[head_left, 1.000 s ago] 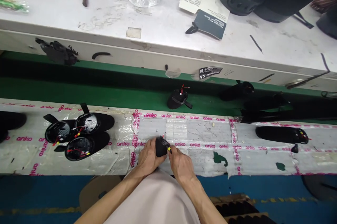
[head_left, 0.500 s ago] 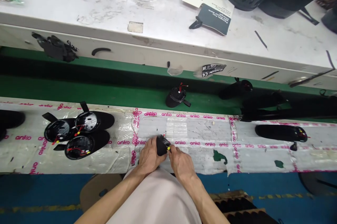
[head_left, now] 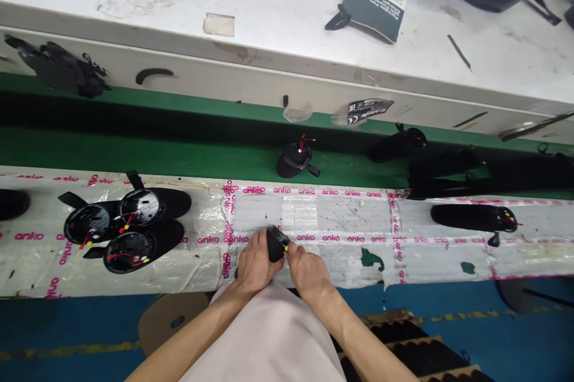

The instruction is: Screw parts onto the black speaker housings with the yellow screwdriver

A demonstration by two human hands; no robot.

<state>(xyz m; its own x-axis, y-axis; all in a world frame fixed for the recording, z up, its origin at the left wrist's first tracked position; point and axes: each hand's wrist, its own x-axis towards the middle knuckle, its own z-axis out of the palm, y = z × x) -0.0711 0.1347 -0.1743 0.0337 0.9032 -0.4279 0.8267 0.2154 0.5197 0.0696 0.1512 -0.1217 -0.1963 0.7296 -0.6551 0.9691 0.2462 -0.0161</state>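
A black fabric-covered housing is held at the near edge of the tape-covered bench. My left hand is wrapped round its left side. On its right, my right hand is closed, with the fingertips pinched at a small yellow connector by the housing's open end. A little red wire shows above that end. Whether the right fingers grip the connector or a wire beside it is too small to tell.
Several open black housings with red wires lie on the bench at the left. Another housing stands on the green surface beyond. One more lies at the right. A grey card rests on the white table.
The view has shifted slightly, so the white table sits higher in the picture. Both hands keep nearly the same hold on the housing.
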